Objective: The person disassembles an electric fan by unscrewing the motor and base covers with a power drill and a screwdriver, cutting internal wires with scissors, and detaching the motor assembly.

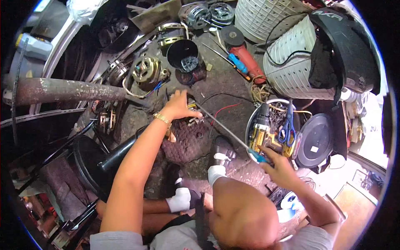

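Observation:
My right hand (280, 167) is closed round the blue handle of a long screwdriver (227, 130). Its thin shaft slants up and left, and the tip ends beside a small metal part (194, 121) on a dark, rough block (183, 146). Over that part bends my left hand (180, 106), thumb on one side and fingers on the other, gripping it. Much of the part is hidden under the palm, so its kind is unclear. A black wire and a red wire (227, 107) run near it. Just beyond my left fingers stands a black cylindrical cup (183, 56).
At right, a white bucket (248, 125) holds a yellow drill (260, 129), blue scissors (287, 131) and loose metal pieces. Beyond lie a red angle grinder (246, 62), electric motors (146, 71) and white perforated baskets (287, 68). A thick pipe (71, 90) juts in from the left.

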Demonstrator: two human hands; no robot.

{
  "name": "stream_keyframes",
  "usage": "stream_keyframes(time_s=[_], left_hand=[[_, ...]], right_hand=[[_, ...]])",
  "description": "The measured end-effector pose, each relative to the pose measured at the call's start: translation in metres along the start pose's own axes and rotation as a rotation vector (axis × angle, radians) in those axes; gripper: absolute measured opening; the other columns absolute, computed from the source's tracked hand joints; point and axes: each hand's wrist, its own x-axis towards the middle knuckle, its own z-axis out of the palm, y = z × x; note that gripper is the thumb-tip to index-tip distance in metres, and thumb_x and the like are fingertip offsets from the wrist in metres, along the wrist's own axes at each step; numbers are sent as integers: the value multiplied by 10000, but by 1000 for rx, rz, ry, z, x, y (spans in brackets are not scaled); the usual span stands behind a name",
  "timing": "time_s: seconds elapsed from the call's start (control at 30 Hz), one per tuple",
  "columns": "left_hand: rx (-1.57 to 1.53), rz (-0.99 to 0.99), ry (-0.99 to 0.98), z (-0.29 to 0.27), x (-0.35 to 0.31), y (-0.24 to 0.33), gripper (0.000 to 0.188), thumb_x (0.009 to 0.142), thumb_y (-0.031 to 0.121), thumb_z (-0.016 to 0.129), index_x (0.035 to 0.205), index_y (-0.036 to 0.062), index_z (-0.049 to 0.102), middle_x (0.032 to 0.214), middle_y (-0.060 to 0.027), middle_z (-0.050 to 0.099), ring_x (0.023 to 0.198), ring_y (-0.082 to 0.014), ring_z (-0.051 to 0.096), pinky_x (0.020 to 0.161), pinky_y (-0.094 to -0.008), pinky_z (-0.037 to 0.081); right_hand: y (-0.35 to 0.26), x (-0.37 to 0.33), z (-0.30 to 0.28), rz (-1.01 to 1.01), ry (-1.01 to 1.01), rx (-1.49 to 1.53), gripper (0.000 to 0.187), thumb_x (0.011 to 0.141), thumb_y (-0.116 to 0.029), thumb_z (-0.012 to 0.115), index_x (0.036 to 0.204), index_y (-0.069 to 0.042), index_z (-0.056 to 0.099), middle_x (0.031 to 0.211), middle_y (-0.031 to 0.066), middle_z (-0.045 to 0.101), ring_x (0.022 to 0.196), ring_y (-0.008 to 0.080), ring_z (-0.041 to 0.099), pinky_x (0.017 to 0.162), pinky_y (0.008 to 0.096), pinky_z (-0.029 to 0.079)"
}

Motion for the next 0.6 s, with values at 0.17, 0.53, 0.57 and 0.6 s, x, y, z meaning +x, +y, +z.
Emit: stream_keyframes(time_s=[0.17, 0.53, 0.57, 0.6], left_hand=[[-55, 31, 133, -22, -10, 1, 548, 833, 346, 652, 1277, 59, 507, 1263, -233, 502, 1190, -393, 492, 999, -413, 404], [-130, 85, 420, -8, -37, -2, 297, 874, 57, 540, 1167, 99, 571, 1095, -153, 579, 1009, -381, 565, 847, -438, 464], [-128, 131, 422, -6, -33, 0, 303, 869, 25, 527, 1160, 93, 574, 1088, -156, 580, 1005, -384, 563, 848, -435, 462], [-128, 179, 423, -4, -29, 1, 311, 863, -8, 514, 1153, 87, 577, 1080, -159, 580, 1002, -388, 562, 848, -432, 460]], right_hand=[[51, -7, 59, 49, 18, 105, 403, 873, -161, 623, 1247, -39, 538, 906, 197, 658, 820, 307, 652, 745, 400, 491], [109, 44, 172, -208, 432, -85, 596, 796, -10, 577, 1362, -69, 399, 1095, 228, 519, 1032, 404, 512, 860, 447, 448], [109, 48, 172, -153, 418, -56, 580, 791, 8, 575, 1350, -75, 446, 1179, 229, 483, 1093, 393, 470, 918, 436, 417], [110, 45, 169, -137, 434, -57, 580, 791, 8, 575, 1350, -75, 446, 1179, 229, 483, 1093, 393, 470, 918, 436, 417]])
